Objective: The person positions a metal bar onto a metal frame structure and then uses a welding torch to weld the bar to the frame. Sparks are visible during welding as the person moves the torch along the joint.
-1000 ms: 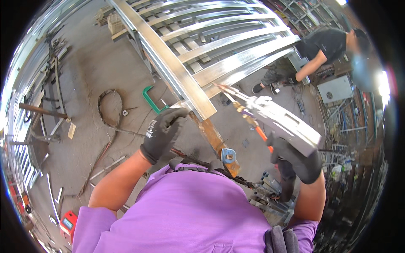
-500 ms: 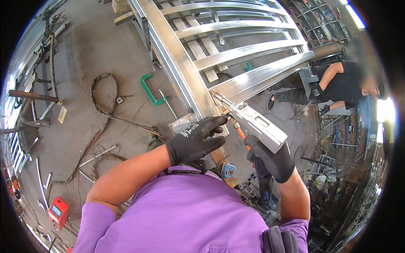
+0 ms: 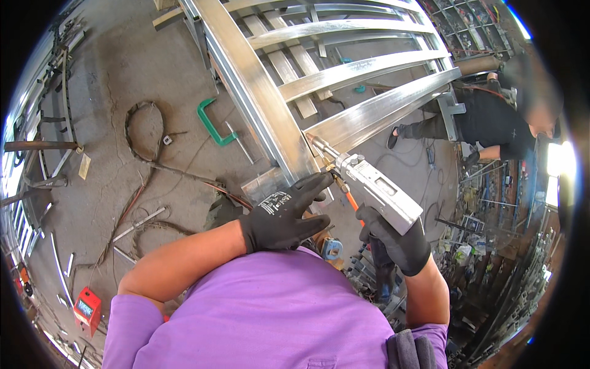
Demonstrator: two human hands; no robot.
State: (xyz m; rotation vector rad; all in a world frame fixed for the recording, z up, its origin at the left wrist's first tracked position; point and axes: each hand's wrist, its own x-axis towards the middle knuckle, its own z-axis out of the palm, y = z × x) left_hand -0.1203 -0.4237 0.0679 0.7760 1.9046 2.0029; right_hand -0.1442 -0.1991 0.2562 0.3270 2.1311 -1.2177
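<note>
My right hand (image 3: 396,240), in a black glove, is wrapped round the grip of a white-bodied welding gun (image 3: 382,192). The gun's copper nozzle (image 3: 311,138) sits at the joint where a cross bar (image 3: 375,114) meets the long side rail (image 3: 258,80) of a metal frame. My left hand (image 3: 286,212), also gloved in black, rests by the rail's near end with fingers stretched out and apart. It holds nothing, and whether its fingertips touch the gun's brass fitting I cannot tell. An orange hose (image 3: 351,202) runs from that fitting toward my right hand.
A green C-clamp (image 3: 209,123) hangs beside the rail. Looped cables (image 3: 144,163) and a red box with a screen (image 3: 87,310) lie on the floor at left. A blue tape measure (image 3: 332,248) is close to my waist. A co-worker in black (image 3: 491,120) stands at the far right.
The view has shifted slightly. My left hand has spread a little closer to the gun's front. The nozzle stays at the same joint. The co-worker's arm has moved toward the frame.
</note>
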